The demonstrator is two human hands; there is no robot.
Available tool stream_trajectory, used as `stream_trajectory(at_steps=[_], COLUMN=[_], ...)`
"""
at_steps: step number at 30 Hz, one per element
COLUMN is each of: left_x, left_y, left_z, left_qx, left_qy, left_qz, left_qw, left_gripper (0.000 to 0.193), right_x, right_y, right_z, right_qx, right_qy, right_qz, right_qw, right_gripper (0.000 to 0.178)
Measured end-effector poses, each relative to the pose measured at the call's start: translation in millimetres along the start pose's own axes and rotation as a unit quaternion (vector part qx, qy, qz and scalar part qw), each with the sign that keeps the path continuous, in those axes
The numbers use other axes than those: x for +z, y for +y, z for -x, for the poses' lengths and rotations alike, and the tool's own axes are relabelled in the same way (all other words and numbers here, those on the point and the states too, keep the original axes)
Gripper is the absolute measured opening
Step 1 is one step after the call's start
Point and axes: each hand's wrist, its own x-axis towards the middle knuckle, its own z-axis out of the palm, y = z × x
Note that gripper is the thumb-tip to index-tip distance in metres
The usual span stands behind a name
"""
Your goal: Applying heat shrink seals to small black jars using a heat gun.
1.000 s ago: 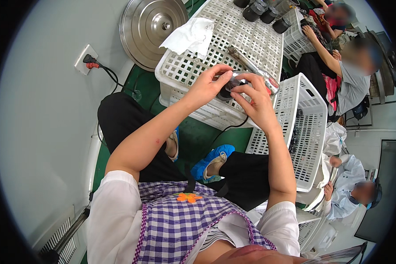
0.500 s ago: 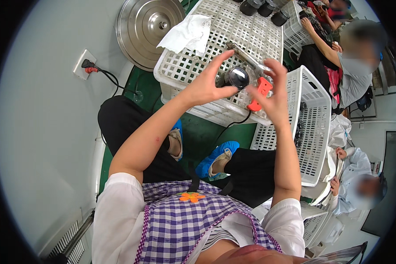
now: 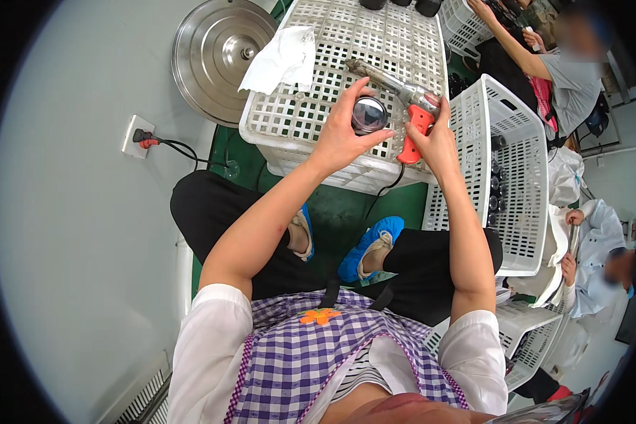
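Observation:
In my left hand (image 3: 338,138) is a small dark round jar (image 3: 369,115), gripped between fingers and thumb with its shiny round end facing me. To its right, my right hand (image 3: 438,147) closes on the red handle of a heat gun (image 3: 418,127). The gun's metal barrel points to the far left, over the upturned white plastic crate (image 3: 332,49). A black cord runs down from the handle. The fingers behind the handle are partly hidden.
A crumpled white sheet (image 3: 283,60) lies on the crate, beside a round metal lid (image 3: 222,60). Several dark jars stand at the crate's far end. At right is a white basket (image 3: 516,177) holding dark jars. Two co-workers sit farther right. A plug (image 3: 145,138) is in the left wall.
My right hand has gone from spread fingers near the handle to a grip on it. The heat gun has shifted slightly away from me. My left hand has tilted the jar's shiny end toward me.

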Motion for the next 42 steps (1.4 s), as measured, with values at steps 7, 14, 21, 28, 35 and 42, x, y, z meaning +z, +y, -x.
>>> stream_trajectory(at_steps=[7,14,21,28,35,42], left_x=[-14.4,-2.2,3.0,3.0,-2.3,-22.5], left_y=[-16.1,10.1,-6.1,-10.1,-7.5,-7.7], left_z=[8.3,-1.5,3.4,3.7,4.3,14.2], left_qx=[-0.067,0.02,-0.048,-0.062,-0.08,-0.048], left_qy=[-0.075,-0.009,0.001,0.017,-0.005,0.077], left_qz=[0.001,-0.018,0.04,0.064,0.018,0.0], left_qw=[0.995,1.0,0.998,0.996,0.997,0.996], left_gripper=[0.096,0.109,0.084,0.075,0.068,0.063], right_x=[-7.9,-6.7,-42.1,-18.5,-37.9,-38.0], right_y=[15.7,24.8,-4.5,-33.5,-29.1,-24.9], right_z=[-10.3,-10.7,11.6,33.3,23.5,16.4], right_qx=[0.025,0.006,-0.041,-0.168,-0.122,-0.104], right_qy=[0.036,0.022,0.039,-0.064,-0.025,-0.024], right_qz=[-0.013,0.008,0.147,-0.07,-0.166,-0.166], right_qw=[0.999,1.0,0.988,0.981,0.978,0.98], right_gripper=[0.091,0.091,0.065,0.046,0.039,0.039])
